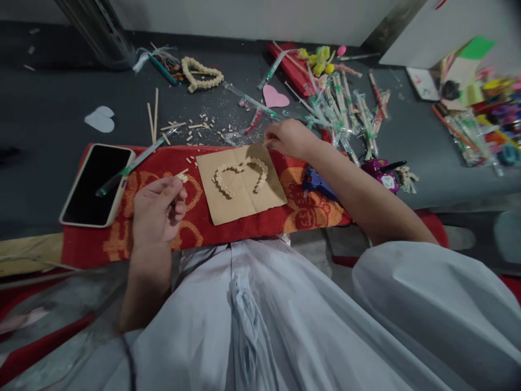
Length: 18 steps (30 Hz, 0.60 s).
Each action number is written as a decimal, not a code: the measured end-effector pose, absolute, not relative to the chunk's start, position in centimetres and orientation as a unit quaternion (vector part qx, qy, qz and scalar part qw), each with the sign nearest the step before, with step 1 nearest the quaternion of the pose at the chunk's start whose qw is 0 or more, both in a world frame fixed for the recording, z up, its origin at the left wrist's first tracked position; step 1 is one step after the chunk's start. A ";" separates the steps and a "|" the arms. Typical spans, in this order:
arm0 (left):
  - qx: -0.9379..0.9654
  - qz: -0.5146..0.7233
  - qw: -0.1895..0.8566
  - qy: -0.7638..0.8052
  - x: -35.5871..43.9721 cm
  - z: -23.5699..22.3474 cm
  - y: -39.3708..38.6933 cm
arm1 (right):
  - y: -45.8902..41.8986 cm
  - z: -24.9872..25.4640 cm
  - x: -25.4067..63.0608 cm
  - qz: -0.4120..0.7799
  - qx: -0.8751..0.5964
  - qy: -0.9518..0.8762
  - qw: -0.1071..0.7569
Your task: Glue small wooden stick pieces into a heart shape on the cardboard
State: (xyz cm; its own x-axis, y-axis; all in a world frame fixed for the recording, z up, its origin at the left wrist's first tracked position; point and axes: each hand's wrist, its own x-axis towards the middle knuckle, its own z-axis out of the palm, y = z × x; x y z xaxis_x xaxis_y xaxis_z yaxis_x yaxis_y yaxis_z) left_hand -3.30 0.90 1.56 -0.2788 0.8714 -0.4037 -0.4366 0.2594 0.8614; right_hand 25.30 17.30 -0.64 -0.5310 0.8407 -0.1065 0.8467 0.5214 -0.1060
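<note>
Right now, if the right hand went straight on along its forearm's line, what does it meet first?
Probably the short red strip on the dark table, just left of the right hand. Depth is unclear, so the hand might pass above it.

A dark grey tabletop (228,60) is viewed from above by one head-worn camera.

The lens is aimed forward and down: pale blue-grey cloth clothing (285,304) is framed nearest, below; a bare left hand (160,209), bare right hand (291,138) and creased tan paper square (241,187) at mid-range; a flat off-white wall (244,21) farthest, above.
</note>
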 end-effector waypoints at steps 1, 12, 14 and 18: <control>0.196 0.574 0.567 0.558 -3.2 1.6 0.9 | 17.4 -0.7 25.4 -0.074 0.478 0.875 0.026; 0.206 0.561 0.583 0.551 -3.5 1.4 0.6 | 17.5 0.1 24.9 -0.032 0.471 0.881 0.031; 0.202 0.562 0.581 0.552 -3.6 1.5 0.6 | 17.7 0.3 24.2 -0.024 0.472 0.881 0.027; 0.195 0.551 0.590 0.557 -3.5 1.6 0.6 | 18.6 0.3 22.3 -0.014 0.480 0.876 0.049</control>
